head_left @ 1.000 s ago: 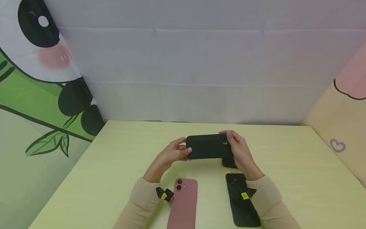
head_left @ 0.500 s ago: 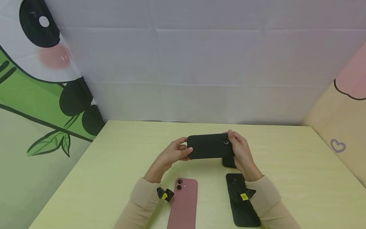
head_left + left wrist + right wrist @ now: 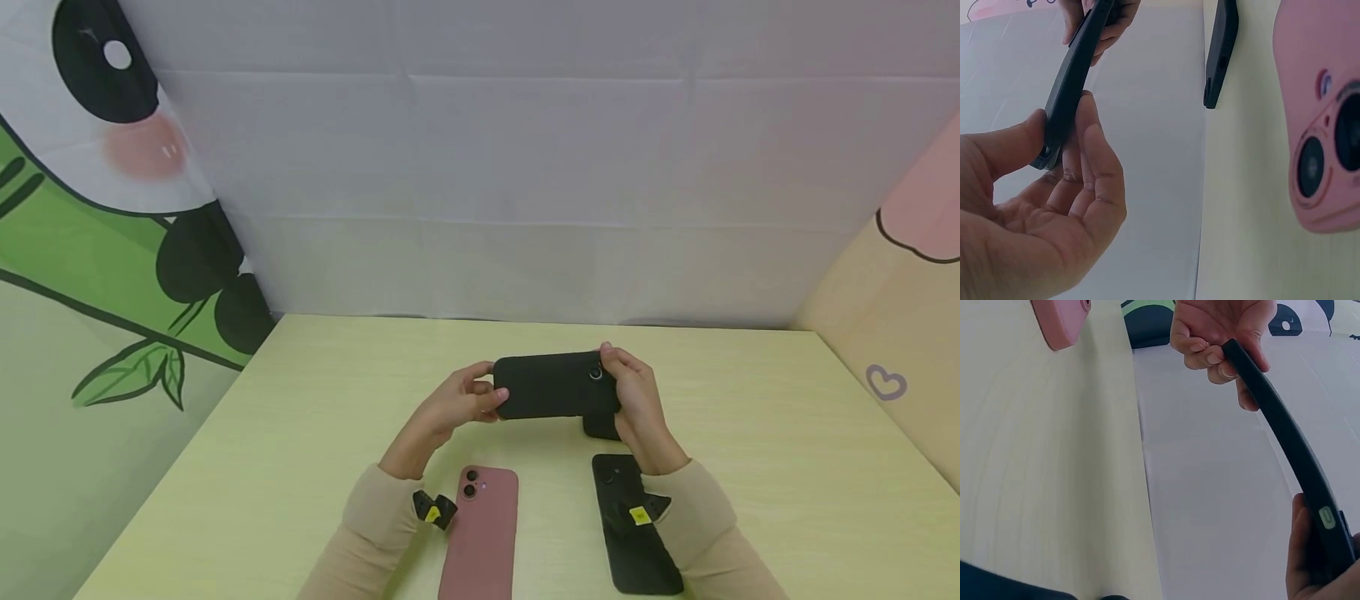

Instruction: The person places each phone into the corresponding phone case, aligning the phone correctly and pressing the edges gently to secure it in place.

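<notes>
Both hands hold a black phone case sideways above the table; it looks slightly bowed in the right wrist view. Whether a phone is inside, I cannot tell. My left hand pinches its left end, thumb on the near face and fingers behind. At the camera-hole end, my right hand grips it with the thumb at the upper edge. Below the left hand lies a pink phone, lenses up. A glossy black phone lies partly under the right sleeve. Another black flat piece shows behind the held case, mostly hidden.
The pale yellow table meets a white cloth backdrop at its far edge. Printed side panels stand left and right. Small wrist cameras sit on the cuffs, close over the pink and black phones.
The held black case has shifted slightly right with both hands. The right thumb has moved outward to the case's upper corner. Both phones on the table stay put.
</notes>
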Tool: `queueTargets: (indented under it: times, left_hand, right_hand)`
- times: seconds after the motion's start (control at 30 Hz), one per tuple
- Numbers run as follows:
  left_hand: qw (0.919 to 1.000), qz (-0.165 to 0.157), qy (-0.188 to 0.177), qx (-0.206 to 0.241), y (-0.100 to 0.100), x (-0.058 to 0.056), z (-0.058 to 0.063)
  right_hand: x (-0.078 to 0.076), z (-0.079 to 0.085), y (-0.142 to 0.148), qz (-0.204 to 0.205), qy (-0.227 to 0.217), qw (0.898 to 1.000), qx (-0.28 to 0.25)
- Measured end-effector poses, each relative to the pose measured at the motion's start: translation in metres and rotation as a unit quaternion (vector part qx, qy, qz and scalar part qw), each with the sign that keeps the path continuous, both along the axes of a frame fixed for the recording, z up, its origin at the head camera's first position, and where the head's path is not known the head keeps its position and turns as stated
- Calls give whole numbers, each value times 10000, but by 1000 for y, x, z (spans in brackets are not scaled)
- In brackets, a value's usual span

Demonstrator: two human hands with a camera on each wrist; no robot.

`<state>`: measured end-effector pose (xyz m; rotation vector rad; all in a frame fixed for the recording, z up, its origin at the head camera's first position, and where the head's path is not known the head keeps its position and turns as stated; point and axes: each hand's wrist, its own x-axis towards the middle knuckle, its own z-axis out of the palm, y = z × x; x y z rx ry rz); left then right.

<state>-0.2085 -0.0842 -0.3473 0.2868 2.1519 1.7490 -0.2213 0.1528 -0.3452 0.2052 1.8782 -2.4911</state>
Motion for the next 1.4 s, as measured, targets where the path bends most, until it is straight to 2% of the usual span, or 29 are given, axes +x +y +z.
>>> queueTargets:
  times: [0.43,0.53,0.63,0.83,1.07,1.2,1.4]
  left_hand:
    - [9998,63,-117,-143,3,-1,-4]
    - [9999,11,18,-149,5,-2,-4]
    - [9997,95,166,-149,6,-3,-3]
    - [9975,639,262,-136,10,-4,-4]
    - [9882,1307,752,-264,16,-2,-7]
    - [9808,1644,939,-462,18,-1,-7]
    - [9726,2017,971,-627,19,1,-6]
  right_hand:
    - [-1,-1,-1,-322,-200,9992,-125]
    - [-1,0,0,-318,-274,9989,-188]
    - [-1,0,0,-306,-344,9986,-262]
    - [0,2,-1,-231,-424,9983,-331]
    - [0,2,0,-148,-522,9981,-291]
    - [1,2,2,129,-602,9976,-310]
    - [1,3,4,525,-611,9962,-332]
